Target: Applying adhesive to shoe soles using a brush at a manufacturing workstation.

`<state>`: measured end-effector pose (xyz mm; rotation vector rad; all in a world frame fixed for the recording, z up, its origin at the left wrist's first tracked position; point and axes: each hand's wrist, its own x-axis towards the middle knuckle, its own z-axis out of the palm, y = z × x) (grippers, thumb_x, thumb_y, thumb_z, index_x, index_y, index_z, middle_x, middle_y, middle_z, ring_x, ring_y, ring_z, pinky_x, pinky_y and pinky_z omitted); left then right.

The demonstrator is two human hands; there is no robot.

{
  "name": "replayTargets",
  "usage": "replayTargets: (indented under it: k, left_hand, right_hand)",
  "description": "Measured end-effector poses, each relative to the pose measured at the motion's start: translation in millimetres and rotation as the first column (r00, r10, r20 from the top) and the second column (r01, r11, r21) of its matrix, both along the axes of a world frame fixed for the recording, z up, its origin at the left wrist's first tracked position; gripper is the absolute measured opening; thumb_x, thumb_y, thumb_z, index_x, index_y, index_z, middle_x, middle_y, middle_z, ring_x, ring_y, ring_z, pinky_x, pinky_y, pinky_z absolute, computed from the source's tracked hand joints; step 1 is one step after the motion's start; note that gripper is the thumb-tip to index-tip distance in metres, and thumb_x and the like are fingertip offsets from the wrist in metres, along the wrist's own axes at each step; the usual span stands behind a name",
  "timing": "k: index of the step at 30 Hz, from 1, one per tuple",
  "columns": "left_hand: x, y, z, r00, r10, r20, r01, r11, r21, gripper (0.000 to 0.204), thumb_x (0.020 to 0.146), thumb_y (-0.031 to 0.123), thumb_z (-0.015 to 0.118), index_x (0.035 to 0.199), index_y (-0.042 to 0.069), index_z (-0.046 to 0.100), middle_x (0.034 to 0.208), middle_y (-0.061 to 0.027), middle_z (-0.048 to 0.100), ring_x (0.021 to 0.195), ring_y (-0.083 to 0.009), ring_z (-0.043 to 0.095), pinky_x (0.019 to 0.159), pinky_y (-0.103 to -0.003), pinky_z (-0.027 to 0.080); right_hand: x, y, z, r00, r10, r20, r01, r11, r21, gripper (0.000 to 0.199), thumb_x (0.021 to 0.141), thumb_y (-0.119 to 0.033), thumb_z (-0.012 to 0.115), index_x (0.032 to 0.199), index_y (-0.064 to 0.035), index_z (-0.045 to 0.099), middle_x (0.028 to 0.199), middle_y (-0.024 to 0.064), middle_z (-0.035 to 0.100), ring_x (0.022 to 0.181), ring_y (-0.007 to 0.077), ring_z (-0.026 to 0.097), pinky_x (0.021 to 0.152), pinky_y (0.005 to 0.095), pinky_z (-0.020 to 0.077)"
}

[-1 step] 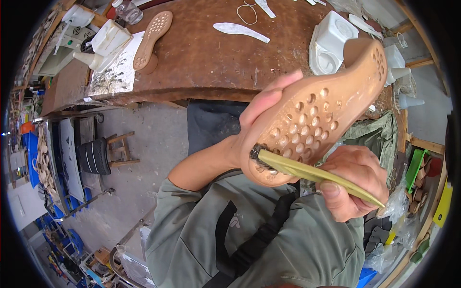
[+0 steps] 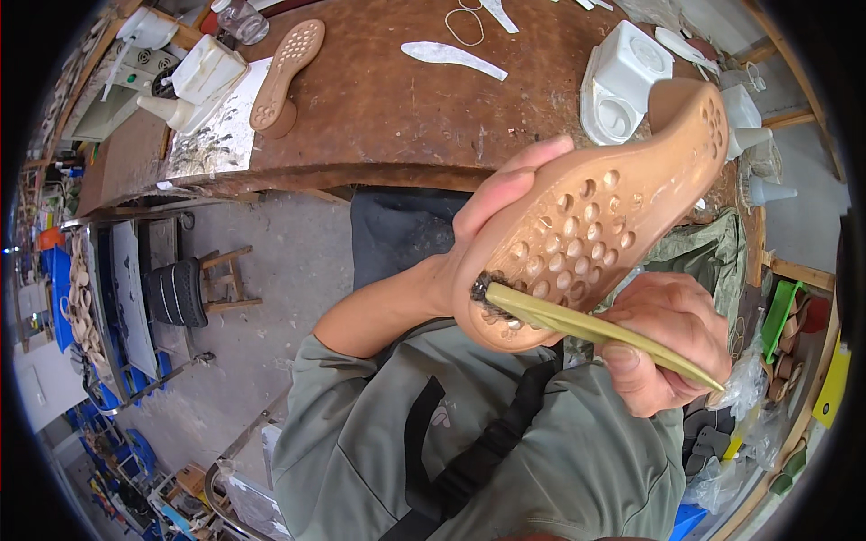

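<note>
My left hand (image 2: 502, 194) grips a tan shoe sole (image 2: 577, 236) from its far side, fingers showing over the edge and the palm hidden behind. The sole is tilted, its face dotted with round hollows and looking wet and shiny in places; its heel end points to the upper right. In my right hand (image 2: 666, 338) is a brush (image 2: 577, 323) with a flat olive-yellow handle, held between thumb and fingers. Its dark bristles touch the rounded toe end of the sole, close to the left wrist.
Across the brown worktable (image 2: 379, 117) lie another tan sole (image 2: 287, 77), a white paper cutout (image 2: 454, 59) and a rubber band (image 2: 465, 27). A white plastic container (image 2: 627, 77) stands at the right, white bottles (image 2: 206, 77) at the left. A stool (image 2: 180, 293) is on the floor.
The sole has shifted very slightly, its heel end a touch lower. Both hands keep their holds, and the bristles stay at the toe end.
</note>
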<state>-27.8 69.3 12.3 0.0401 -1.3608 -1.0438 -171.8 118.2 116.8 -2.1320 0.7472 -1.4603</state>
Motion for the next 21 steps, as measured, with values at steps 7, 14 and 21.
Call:
replayTargets:
  k: [7, 14, 21]
  left_hand:
    - [9, -4, 10, 0.984, -0.087, 0.156, 0.103, 0.990, -0.095, 0.110, 0.061, 0.018, 0.084, 0.138, -0.001, 0.009, 0.139, -0.0272, 0.021, 0.130, -0.0386, 0.030, 0.102, -0.043, 0.037]
    - [11, 5, 11, 0.936, -0.342, 0.085, 0.333, 0.937, 0.103, 0.111, 0.058, 0.013, 0.085, 0.139, 0.000, 0.011, 0.138, -0.0216, 0.024, 0.131, -0.0346, 0.030, 0.102, -0.041, 0.037]
    - [11, 3, 11, 0.921, -0.339, 0.193, 0.339, 0.940, 0.035, 0.113, 0.056, 0.014, 0.085, 0.139, 0.002, 0.010, 0.138, -0.0208, 0.024, 0.132, -0.0347, 0.031, 0.102, -0.042, 0.036]
  right_hand:
    - [-8, -3, 2, 0.996, 0.087, -0.008, -0.087, 0.995, -0.038, 0.025, 0.066, 0.003, 0.073, 0.087, 0.0099, 0.061, 0.069, 0.0162, 0.063, 0.050, 0.0212, 0.060, 0.042, 0.0304, 0.0476]
    - [-16, -4, 6, 0.985, 0.149, -0.091, -0.151, 0.988, -0.017, 0.029, 0.065, 0.001, 0.075, 0.089, 0.0079, 0.062, 0.069, 0.0152, 0.063, 0.049, 0.0195, 0.059, 0.041, 0.0281, 0.0450]
    - [-24, -5, -1, 0.977, 0.178, -0.116, -0.186, 0.981, -0.063, 0.025, 0.064, 0.001, 0.076, 0.086, 0.0061, 0.064, 0.070, 0.0136, 0.064, 0.049, 0.0186, 0.059, 0.041, 0.0269, 0.0445]
